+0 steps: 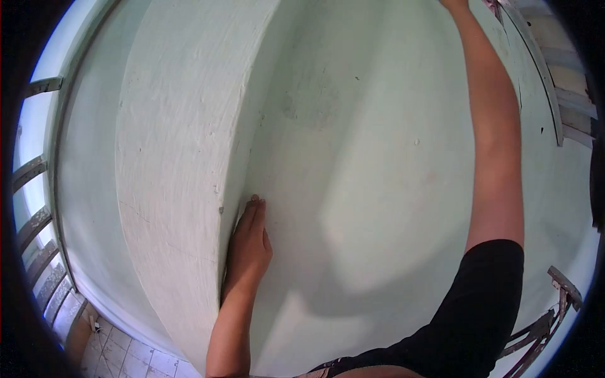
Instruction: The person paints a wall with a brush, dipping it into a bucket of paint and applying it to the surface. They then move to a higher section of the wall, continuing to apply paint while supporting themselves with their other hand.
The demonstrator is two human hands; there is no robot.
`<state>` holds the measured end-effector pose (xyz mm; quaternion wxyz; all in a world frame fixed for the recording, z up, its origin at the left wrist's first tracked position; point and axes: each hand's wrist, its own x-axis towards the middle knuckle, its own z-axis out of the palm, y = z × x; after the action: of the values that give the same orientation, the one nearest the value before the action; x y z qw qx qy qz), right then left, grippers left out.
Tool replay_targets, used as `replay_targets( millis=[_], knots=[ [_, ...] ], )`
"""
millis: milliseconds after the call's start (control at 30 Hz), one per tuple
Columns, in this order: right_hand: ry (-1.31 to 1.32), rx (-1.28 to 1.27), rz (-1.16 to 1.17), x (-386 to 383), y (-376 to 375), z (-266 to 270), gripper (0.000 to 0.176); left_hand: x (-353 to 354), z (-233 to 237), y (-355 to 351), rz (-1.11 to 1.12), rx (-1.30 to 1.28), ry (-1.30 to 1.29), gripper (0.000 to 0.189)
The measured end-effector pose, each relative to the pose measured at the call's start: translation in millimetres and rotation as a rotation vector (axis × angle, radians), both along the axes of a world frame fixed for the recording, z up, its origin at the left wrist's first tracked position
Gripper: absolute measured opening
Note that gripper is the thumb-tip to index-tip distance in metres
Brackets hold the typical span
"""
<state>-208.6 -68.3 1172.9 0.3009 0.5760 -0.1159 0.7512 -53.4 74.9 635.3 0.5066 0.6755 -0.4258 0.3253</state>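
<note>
My left hand (250,249) rests in the corner where a pale, painted column (176,138) juts from a light green wall (378,176). Its fingers are stretched out and point up along the column's side, with nothing visible in them. My right arm reaches high up the wall. Only the base of my right hand (455,4) shows at the top edge; its fingers are out of frame, so what it touches is hidden.
Slatted window bars (38,170) line the far left. Floor tiles (129,356) show at the lower left. A brown folding frame (542,327) stands at the lower right, and a louvred opening (570,88) is at the upper right.
</note>
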Motion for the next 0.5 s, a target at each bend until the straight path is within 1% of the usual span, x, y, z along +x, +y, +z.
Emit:
replay_targets(
  millis=[67, 100, 167, 200, 233, 267, 300, 333, 433, 500],
  knots=[
    [0.258, -0.081, -0.055, 13.8, -11.6, -15.9, 0.033, 2.3, -1.3, 1.5, 0.008, 0.012, -0.01, 0.04],
    [0.287, -0.038, -0.241, 22.0, -35.7, -27.9, 0.034, 0.7, -1.0, 2.2, 0.015, 0.04, 0.008, 0.042],
    [0.481, -0.127, -0.191, 9.6, -16.4, -126.9, 0.036, 1.7, -0.1, 2.9, 0.01, 0.076, 0.033, 0.044],
    [0.566, -0.14, -0.2, 9.5, -27.9, -178.0, 0.027, 2.9, -0.6, 2.9, 0.003, 0.068, 0.025, 0.045],
    [0.792, -0.357, -0.055, 0.4, -35.5, -232.1, 0.032, 2.1, -1.5, 2.4, -0.006, 0.06, 0.019, 0.045],
    [0.953, -0.343, 0.02, -9.1, -43.1, -285.4, 0.032, 0.9, 0.3, 1.3, -0.02, 0.072, 0.029, 0.045],
    [1.206, -0.261, 0.3, -23.8, -37.1, -330.2, 0.029, -0.4, 1.6, 1.5, -0.033, 0.06, 0.055, 0.046],
    [1.258, -0.195, 0.266, -30.2, -37.2, -375.6, 0.032, -2.9, 0.0, 3.2, -0.042, 0.049, 0.083, 0.046],
    [1.316, 0.091, 0.318, -41.2, 1.6, -411.9, 0.028, -9.6, -2.3, 3.7, -0.026, 0.049, 0.066, 0.046],
    [1.272, -0.011, 0.203, -34.4, -4.7, -384.9, 0.027, -10.1, -3.3, 1.1, -0.009, 0.053, 0.06, 0.046]
  ],
)
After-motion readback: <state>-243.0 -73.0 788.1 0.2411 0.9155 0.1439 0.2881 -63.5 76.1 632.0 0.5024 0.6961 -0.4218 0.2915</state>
